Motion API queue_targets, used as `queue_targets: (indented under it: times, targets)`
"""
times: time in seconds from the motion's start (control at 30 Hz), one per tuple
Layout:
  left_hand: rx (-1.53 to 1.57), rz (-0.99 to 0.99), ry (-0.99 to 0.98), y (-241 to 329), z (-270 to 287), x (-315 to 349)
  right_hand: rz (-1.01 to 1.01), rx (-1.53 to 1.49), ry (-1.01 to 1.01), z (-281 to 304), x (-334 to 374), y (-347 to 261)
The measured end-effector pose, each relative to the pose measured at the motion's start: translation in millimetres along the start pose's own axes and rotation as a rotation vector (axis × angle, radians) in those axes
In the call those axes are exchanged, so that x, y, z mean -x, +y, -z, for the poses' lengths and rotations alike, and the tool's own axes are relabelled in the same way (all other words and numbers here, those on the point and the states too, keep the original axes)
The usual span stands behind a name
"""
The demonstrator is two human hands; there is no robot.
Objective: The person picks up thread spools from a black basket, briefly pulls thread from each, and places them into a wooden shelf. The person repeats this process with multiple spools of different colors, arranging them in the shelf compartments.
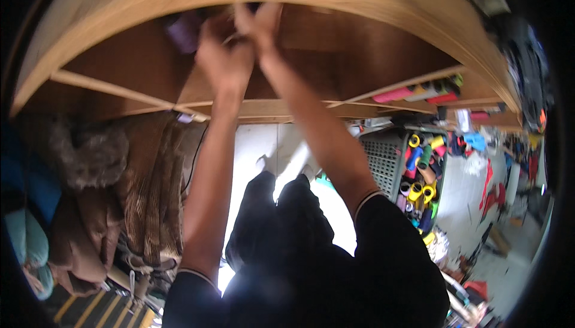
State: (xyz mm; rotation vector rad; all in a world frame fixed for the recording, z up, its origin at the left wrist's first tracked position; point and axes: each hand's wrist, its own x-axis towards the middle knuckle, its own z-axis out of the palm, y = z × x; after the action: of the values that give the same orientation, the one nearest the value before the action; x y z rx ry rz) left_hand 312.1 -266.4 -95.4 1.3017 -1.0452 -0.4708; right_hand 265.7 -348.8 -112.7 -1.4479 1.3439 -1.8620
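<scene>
Both my arms reach forward into a brown wooden shelf (323,67). My left hand (226,61) is raised in one compartment, fingers curled and smeared by motion. Close against it on the right is my right hand (262,29), also blurred, its fingertips near the shelf's upper edge. A small pale curved line shows between the hands; what it is, or whether they hold anything, I cannot make out. Just left of my left hand stands a purple thread spool (182,33), partly in shadow.
Pink, grey and red thread spools (413,90) lie in a compartment on the right. A grey plastic crate (383,159) full of colourful spools stands on the floor at my right. Brown ribbed fabric (153,184) and a clear plastic bag (90,151) are piled at left.
</scene>
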Motion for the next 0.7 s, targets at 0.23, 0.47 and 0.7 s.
queue_targets:
  times: [0.23, 0.47, 0.7]
  targets:
    - [0.080, -0.039, 0.080, 23.3, 55.7, 155.7, 0.273, -0.096, -0.192, 243.1, 213.1, -42.0]
    - [-0.569, 0.123, -0.692, -71.7, 98.5, 262.3, -0.358, 0.893, 0.513, 481.6, 282.8, -30.7]
    - [-0.548, 0.474, -1.002, -178.2, 145.8, 287.9, -0.521, 1.103, 0.559, 630.7, 254.9, 1.5]
